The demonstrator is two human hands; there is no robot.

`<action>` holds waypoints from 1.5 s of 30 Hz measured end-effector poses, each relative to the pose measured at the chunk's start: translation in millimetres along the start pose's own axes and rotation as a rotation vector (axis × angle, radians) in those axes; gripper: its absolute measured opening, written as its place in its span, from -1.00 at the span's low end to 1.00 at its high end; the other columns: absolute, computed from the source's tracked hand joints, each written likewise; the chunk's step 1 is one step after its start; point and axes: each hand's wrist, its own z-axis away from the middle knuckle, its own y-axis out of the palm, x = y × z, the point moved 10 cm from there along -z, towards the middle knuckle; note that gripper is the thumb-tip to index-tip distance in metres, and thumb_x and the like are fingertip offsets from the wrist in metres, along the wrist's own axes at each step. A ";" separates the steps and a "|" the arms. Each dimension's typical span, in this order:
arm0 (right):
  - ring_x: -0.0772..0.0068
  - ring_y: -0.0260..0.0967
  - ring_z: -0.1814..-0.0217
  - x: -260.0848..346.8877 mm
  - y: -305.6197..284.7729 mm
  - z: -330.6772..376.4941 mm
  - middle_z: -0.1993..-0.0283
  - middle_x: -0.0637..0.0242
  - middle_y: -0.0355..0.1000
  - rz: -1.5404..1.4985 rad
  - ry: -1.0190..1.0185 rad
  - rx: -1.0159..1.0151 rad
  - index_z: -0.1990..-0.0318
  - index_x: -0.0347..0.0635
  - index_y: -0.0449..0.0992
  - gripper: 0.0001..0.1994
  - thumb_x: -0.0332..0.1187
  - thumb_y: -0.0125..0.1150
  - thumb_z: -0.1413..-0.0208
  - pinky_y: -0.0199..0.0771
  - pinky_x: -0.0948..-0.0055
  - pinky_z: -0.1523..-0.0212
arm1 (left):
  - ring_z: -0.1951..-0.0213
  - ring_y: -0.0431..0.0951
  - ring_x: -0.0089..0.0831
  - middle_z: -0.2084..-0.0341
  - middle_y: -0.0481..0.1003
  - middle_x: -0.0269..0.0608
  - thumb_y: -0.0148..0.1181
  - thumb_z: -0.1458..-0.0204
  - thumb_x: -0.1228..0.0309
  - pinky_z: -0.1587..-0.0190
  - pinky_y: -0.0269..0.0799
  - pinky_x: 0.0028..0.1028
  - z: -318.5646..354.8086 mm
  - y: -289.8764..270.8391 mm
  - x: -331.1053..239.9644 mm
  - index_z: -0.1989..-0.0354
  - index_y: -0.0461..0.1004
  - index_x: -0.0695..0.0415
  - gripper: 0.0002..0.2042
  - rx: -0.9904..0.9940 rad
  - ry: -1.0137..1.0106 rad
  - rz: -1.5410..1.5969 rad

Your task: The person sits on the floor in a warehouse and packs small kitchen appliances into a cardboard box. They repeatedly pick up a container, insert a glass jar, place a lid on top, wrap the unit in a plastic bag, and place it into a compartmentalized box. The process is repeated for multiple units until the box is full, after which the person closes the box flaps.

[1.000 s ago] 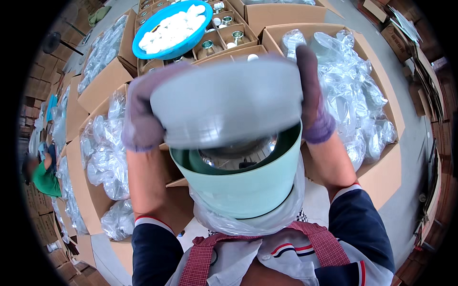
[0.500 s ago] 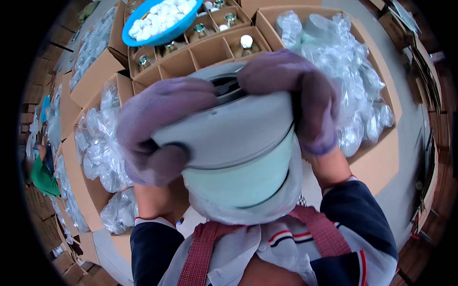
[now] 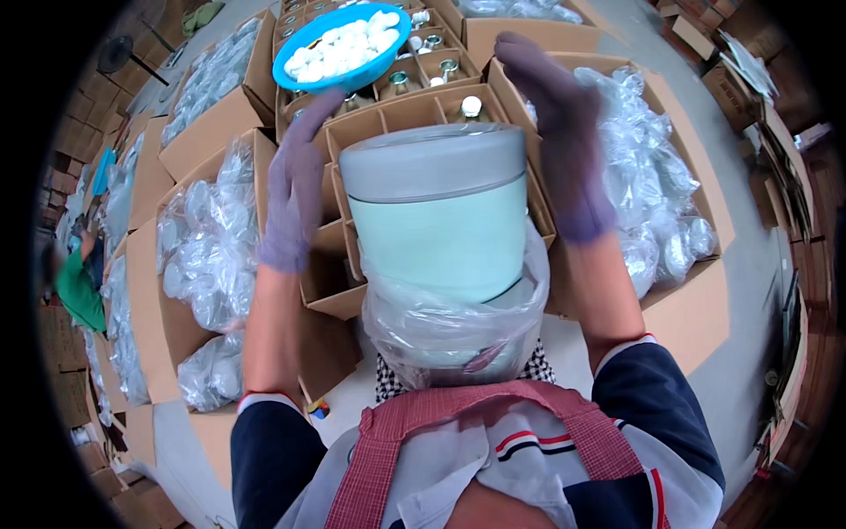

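A mint-green container (image 3: 441, 238) with a wide grey lid (image 3: 432, 163) stands in front of my chest. Its lower part sits in a clear plastic bag (image 3: 441, 331), bunched down around it. My left hand (image 3: 297, 181), in a purple-grey work glove, is held to the left of the lid with its fingers stretched out. To the right, my gloved right hand (image 3: 564, 145) is also raised with straight fingers. Both hands are apart from the container and hold nothing.
Behind the container stands a divided cardboard box (image 3: 388, 115) with glass bottles. On it rests a blue basin (image 3: 394, 63) of white caps. Boxes of plastic-wrapped items (image 3: 648, 145) flank me; another wrapped pile (image 3: 207, 242) is at left. A person in green (image 3: 81, 286) works far left.
My hands have let go of the grey lid and spread to either side. The container has tipped away from me, so its mint-green side shows more.
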 end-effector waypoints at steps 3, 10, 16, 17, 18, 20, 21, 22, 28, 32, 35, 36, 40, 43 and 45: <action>0.44 0.43 0.09 -31.2 26.1 19.2 0.18 0.23 0.51 -0.180 0.517 0.208 0.10 -0.26 0.55 -0.36 0.14 -0.32 -0.29 0.38 0.43 -0.02 | -0.12 0.36 -0.20 -0.02 0.43 -0.05 -0.17 -0.23 0.22 -0.21 0.19 -0.26 -8.6 35.4 -21.5 0.00 0.45 0.27 -0.60 0.156 0.144 0.076; 0.35 0.47 0.06 -62.1 15.5 13.9 0.11 0.14 0.51 -0.370 0.628 0.097 0.06 -0.35 0.51 -0.24 0.25 -0.39 -0.25 0.41 0.38 -0.02 | -0.06 0.42 -0.25 0.04 0.48 -0.09 -0.03 -0.16 0.32 -0.18 0.25 -0.31 -5.1 39.1 -40.8 0.03 0.47 0.28 -0.67 0.092 0.405 -0.081; 0.25 0.48 0.12 -17.5 13.8 -6.5 0.16 0.18 0.54 -0.014 0.121 0.082 0.06 -0.33 0.53 -0.14 0.32 -0.53 -0.22 0.43 0.31 -0.02 | -0.05 0.44 -0.31 0.07 0.50 -0.13 0.09 -0.09 0.22 -0.13 0.28 -0.36 -3.4 9.0 29.1 0.03 0.48 0.25 -0.62 0.013 0.038 0.131; 0.26 0.49 0.16 -46.2 19.9 -1.6 0.18 0.21 0.54 -0.214 0.372 0.153 0.06 -0.32 0.53 -0.16 0.31 -0.53 -0.22 0.45 0.33 0.02 | -0.05 0.44 -0.33 0.04 0.48 -0.11 0.05 -0.13 0.16 -0.13 0.29 -0.37 -10.2 22.8 -14.5 0.01 0.47 0.28 -0.57 0.054 0.205 0.017; 0.26 0.50 0.20 -64.7 32.2 17.2 0.20 0.25 0.55 -0.426 0.623 0.216 0.06 -0.31 0.53 -0.17 0.30 -0.53 -0.23 0.47 0.35 0.06 | -0.05 0.43 -0.35 0.01 0.47 -0.08 0.00 -0.17 0.10 -0.12 0.29 -0.38 -3.1 33.3 -43.8 0.00 0.46 0.30 -0.53 0.094 0.369 -0.104; 0.37 0.49 0.27 -12.1 38.7 8.6 0.27 0.28 0.55 0.149 0.200 0.283 0.12 -0.28 0.56 -0.27 0.17 -0.48 -0.28 0.47 0.45 0.22 | 0.00 0.47 -0.38 0.04 0.49 -0.11 0.01 -0.17 0.11 -0.07 0.34 -0.42 1.4 20.1 18.5 0.02 0.47 0.31 -0.54 0.137 0.054 0.038; 0.38 0.48 0.28 4.0 45.0 4.9 0.27 0.27 0.56 0.240 0.056 0.326 0.12 -0.29 0.56 -0.28 0.16 -0.47 -0.29 0.45 0.44 0.19 | 0.01 0.47 -0.39 0.05 0.50 -0.12 0.01 -0.17 0.11 -0.06 0.35 -0.43 -0.5 17.4 32.1 0.02 0.47 0.30 -0.54 0.218 0.035 0.003; 0.36 0.48 0.26 4.4 44.6 2.7 0.26 0.24 0.56 0.225 0.072 0.308 0.11 -0.30 0.56 -0.29 0.15 -0.45 -0.29 0.44 0.43 0.15 | 0.02 0.48 -0.41 0.06 0.50 -0.13 0.02 -0.17 0.10 -0.04 0.36 -0.44 3.5 17.8 42.5 0.02 0.48 0.30 -0.54 0.305 0.009 -0.028; 0.11 0.12 -0.35 2.4 12.7 54.4 -0.26 -0.04 0.22 0.093 0.212 0.166 -0.29 -0.45 0.06 -0.24 0.08 -0.02 -0.19 0.16 0.28 -0.29 | 0.05 0.49 -0.43 0.11 0.53 -0.19 -0.13 -0.24 0.06 -0.07 0.36 -0.45 -2.1 26.8 0.2 0.03 0.50 0.26 -0.52 0.155 0.035 0.147; 0.14 0.40 -0.05 10.6 18.3 156.7 0.00 0.03 0.44 0.840 0.301 0.642 -0.27 -0.36 0.14 -0.25 -0.24 0.31 0.07 0.37 0.28 -0.11 | 0.03 0.50 -0.40 0.09 0.53 -0.15 0.06 -0.11 0.06 -0.08 0.36 -0.44 25.7 4.9 0.6 -0.02 0.47 0.23 -0.52 0.218 -0.116 0.372; 0.34 0.50 0.20 38.8 -6.1 124.9 0.17 0.19 0.52 0.613 0.402 0.378 -0.10 -0.35 0.38 -0.50 -0.37 0.20 0.05 0.50 0.38 0.10 | 0.04 0.51 -0.27 0.11 0.52 -0.06 0.24 0.08 -0.03 -0.09 0.36 -0.36 44.8 10.9 -96.4 -0.03 0.46 0.19 -0.40 0.206 0.141 -0.326; 0.46 0.48 0.22 70.8 5.9 94.5 0.18 0.24 0.51 0.381 0.428 0.244 -0.03 -0.36 0.44 -0.59 -0.41 0.12 0.02 0.50 0.47 0.15 | 0.06 0.51 -0.20 0.12 0.51 -0.02 0.30 0.17 -0.07 -0.09 0.36 -0.32 56.2 12.1 -121.7 -0.03 0.46 0.17 -0.34 0.185 0.264 -0.505; 0.43 0.42 0.04 129.4 105.5 57.8 0.00 0.12 0.44 -0.005 0.163 0.498 -0.09 -0.42 0.38 -0.62 -0.40 0.04 -0.14 0.38 0.42 -0.09 | 0.07 0.50 -0.15 0.14 0.50 -0.02 0.36 0.24 -0.08 -0.07 0.36 -0.27 110.5 -39.7 -114.4 -0.02 0.46 0.13 -0.32 0.032 0.124 -0.614; 0.15 0.24 -0.28 66.2 61.7 66.4 -0.25 0.06 0.26 0.647 -0.184 0.481 -0.27 -0.34 0.18 -0.42 -0.45 0.15 -0.07 0.24 0.21 -0.25 | 0.09 0.53 -0.17 0.17 0.53 -0.06 0.32 0.23 -0.11 -0.08 0.35 -0.27 182.1 -114.8 -16.6 0.01 0.48 0.10 -0.35 -0.291 -0.223 -0.304; 0.00 0.13 -0.34 -2.8 88.1 147.3 -0.25 -0.01 0.24 1.176 -0.527 0.853 -0.27 -0.27 0.19 -0.42 -0.40 0.18 -0.07 0.02 0.14 -0.36 | 0.25 0.55 -0.43 0.33 0.57 -0.18 0.29 0.07 0.03 0.13 0.45 -0.42 265.7 -154.2 59.0 0.13 0.56 0.14 -0.55 -0.527 -0.429 0.050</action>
